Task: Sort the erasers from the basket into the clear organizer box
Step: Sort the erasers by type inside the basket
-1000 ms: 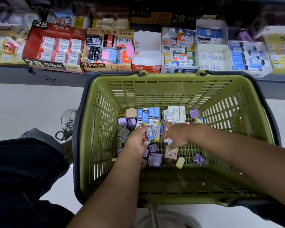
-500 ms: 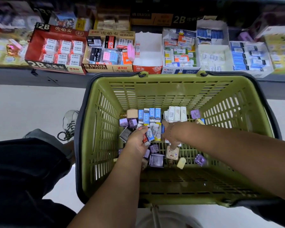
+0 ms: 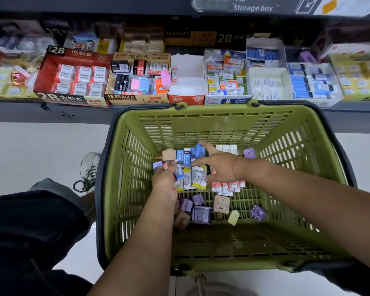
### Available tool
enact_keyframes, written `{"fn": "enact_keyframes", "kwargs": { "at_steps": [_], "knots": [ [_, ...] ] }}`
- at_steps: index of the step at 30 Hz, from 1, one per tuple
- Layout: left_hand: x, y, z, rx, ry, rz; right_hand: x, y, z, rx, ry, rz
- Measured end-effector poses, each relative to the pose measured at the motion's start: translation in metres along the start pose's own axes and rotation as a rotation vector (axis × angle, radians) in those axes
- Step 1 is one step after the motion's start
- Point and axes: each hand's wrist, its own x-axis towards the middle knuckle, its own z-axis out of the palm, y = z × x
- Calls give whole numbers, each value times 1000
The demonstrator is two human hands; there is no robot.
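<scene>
Your right hand (image 3: 221, 168) has moved since half a second ago. It was bent down over the middle of the pile then, and now it reaches toward the far wall of the basket (image 3: 201, 110) with its fingers spread. Your forefinger lies along one side of a tilted blue eraser (image 3: 198, 149) in the far row and your thumb points in from the near side. The picture is blurred there, so you cannot tell whether the eraser is actually pinched.

Your left hand (image 3: 163, 178) has hardly shifted. It sits low at the left of the pile, fingers curled round a small clutch of erasers, with a red-and-white eraser (image 3: 166, 165) showing at the fingertips.

The view has tipped up a little, and a label (image 3: 252, 7) reading "Storage box" now shows on the upper shelf edge.

The loose erasers (image 3: 195, 178) all lie on the floor of the green basket, blue and white ones toward the far side. The purple-wrapped ones (image 3: 198, 199) and a beige square one (image 3: 222, 204) are nearer you.

Beyond the basket, the shelf (image 3: 30, 112) carries a row of open display boxes (image 3: 137, 82) filled with packaged erasers. To the left, your shoe (image 3: 90, 165) rests on the pale floor (image 3: 41, 146) just beside the basket.
</scene>
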Motion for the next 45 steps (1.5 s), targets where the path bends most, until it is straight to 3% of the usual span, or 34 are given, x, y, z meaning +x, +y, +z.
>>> {"fn": "enact_keyframes", "kwargs": {
  "at_steps": [11,17,25,32,40,45],
  "knots": [
    [9,3,-6,-34,-50,-96,7,3,11,74,91,85],
    [6,3,-7,-66,-69,-126,17,-13,11,344,269,114],
    [0,6,-6,-20,-149,-103,17,-28,11,590,310,103],
    [-4,3,0,41,-179,-52,14,-30,10,443,196,30],
    [0,3,1,-109,-117,-129,23,-13,15,297,483,188],
    [9,1,0,-142,-103,-172,37,-6,22,162,455,236]
  ]
}}
